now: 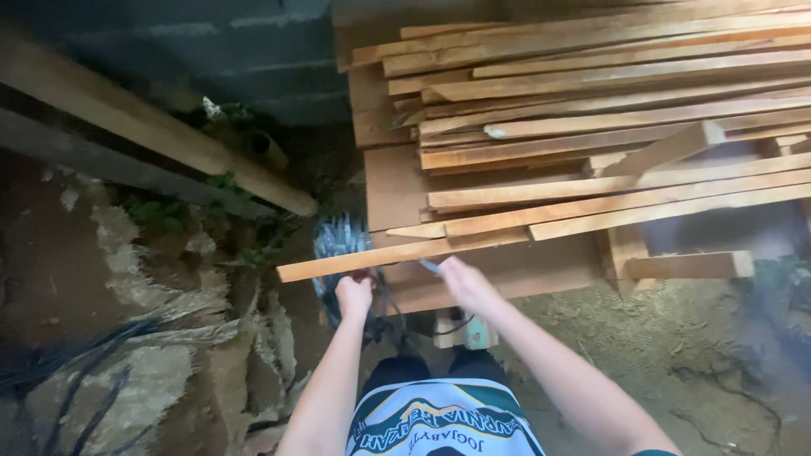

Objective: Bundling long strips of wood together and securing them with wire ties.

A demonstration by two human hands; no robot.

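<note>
My left hand is closed just under the near end of a long thin wooden slat; I cannot tell whether it grips the slat. That slat sticks out to the left from the front of a pile of similar slats. My right hand is beside it, fingers curled around a small thin bluish object that touches the slat's underside. A bundle of shiny grey wire sits just behind the left hand, partly hidden by the slat.
The slat pile rests on a rough wooden bench. A thick timber beam slants across the upper left against a dark block wall. Broken concrete and dirt lie at lower left, sandy ground at right.
</note>
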